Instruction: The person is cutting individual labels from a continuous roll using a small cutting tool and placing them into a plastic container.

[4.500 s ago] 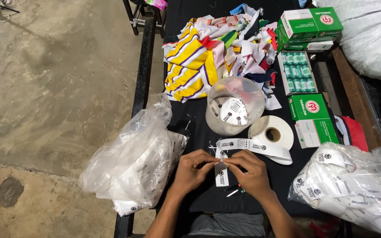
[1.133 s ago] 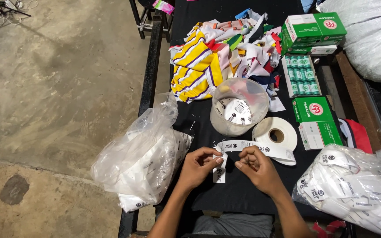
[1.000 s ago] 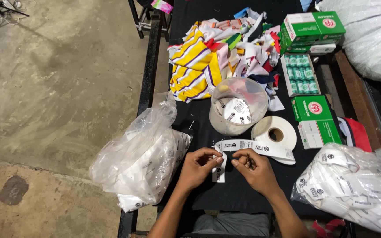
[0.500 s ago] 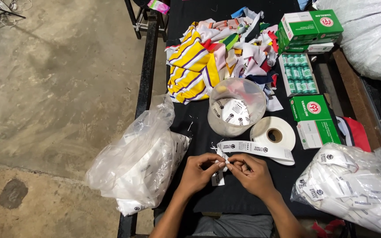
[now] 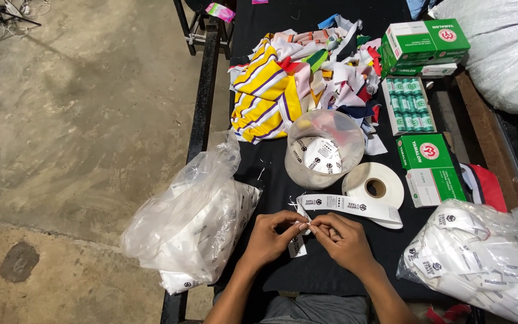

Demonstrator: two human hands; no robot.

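Head cam: L hand [image 5: 269, 239] + R hand [image 5: 344, 239] both pinching white label strip [image 5: 298, 245], over black table [image 5: 319, 273].

The left hand [image 5: 269, 239] and right hand [image 5: 344, 237] meet over the table [image 5: 325, 276], a label strip [image 5: 298, 243] between them. Left of the left hand lies a plastic bag [image 5: 190, 225]. Beyond the right hand sits a tape roll [image 5: 374, 186], a tub [image 5: 324, 149] behind it. Another bag of labels [image 5: 481, 264] lies to the right.

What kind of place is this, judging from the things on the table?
Probably a small garment workshop: a roll of white label tape, boxes of thread spools, a pile of striped fabric scraps, and both hands working a small label.
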